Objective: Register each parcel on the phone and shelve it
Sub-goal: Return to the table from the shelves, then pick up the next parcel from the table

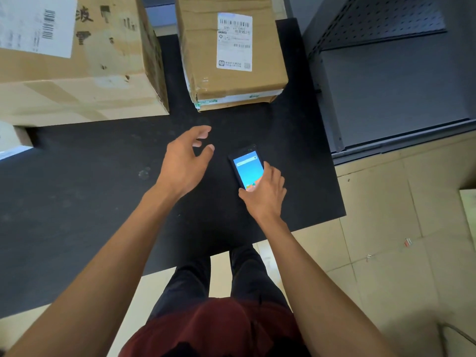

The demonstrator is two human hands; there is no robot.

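I am at the phone step. My right hand [264,195] is on the phone [246,171], a little right of the middle of the frame. My thumb is on one side of the phone and my fingers curl over the other side, so I am holding it by its edges. The phone lies on the black table [90,181], or just above it; I cannot tell which. Its screen is lit up blue and faces me.

My left hand [186,163] is in the middle of the frame, just left of the phone. Its fingers are spread and a bit bent. It holds nothing and does not touch the phone.

Two parcels wait at the top of the frame. The small cardboard box [231,81] is at the top middle, with a white shipping label [235,41] on its top face. The big cardboard box [77,60] is at the upper left, and it has a white label too. Both boxes sit on the table, well apart from my hands.

The grey metal shelf [401,81] is at the upper right, just beside the table.

I think no parcel here is put away yet. Next I should lift the phone and point it at the label on the small box, since that one is nearer. My free left hand can then reach for the box. After that, the box goes on the shelf.
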